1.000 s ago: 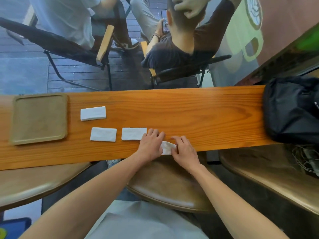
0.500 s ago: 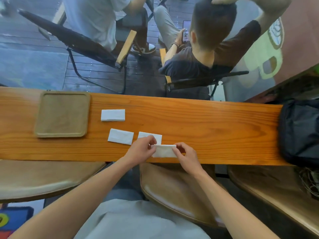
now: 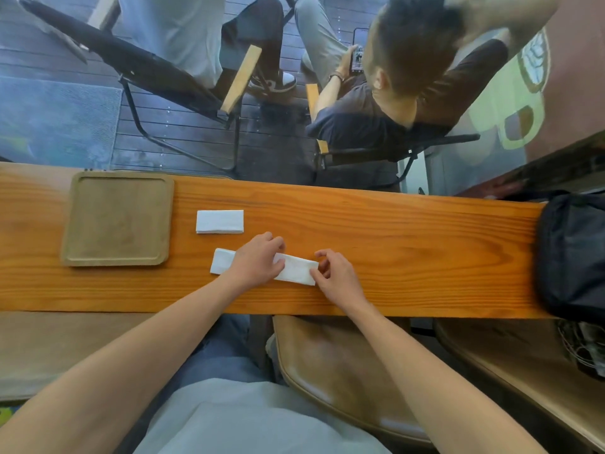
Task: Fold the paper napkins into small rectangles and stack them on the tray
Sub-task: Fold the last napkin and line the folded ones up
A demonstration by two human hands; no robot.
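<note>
A small folded white napkin [image 3: 296, 269] lies on the wooden counter [image 3: 409, 244], held at both ends. My left hand [image 3: 258, 257] pinches its left end and my right hand [image 3: 337, 276] pinches its right end. A second folded napkin [image 3: 222, 261] sticks out to the left from under my left hand. A third folded napkin [image 3: 220, 221] lies apart, further back. The square wooden tray [image 3: 118, 221] sits at the left of the counter with nothing on it.
A black bag [image 3: 573, 253] rests on the counter's right end. Brown stools [image 3: 343, 371] stand below the near edge. Beyond the far edge, seated people and dark chairs [image 3: 170, 80] are visible.
Both hands carried the folded napkin from the counter's near edge further in, over the spot where a folded napkin lay. The camera view shifted right and tilted.
</note>
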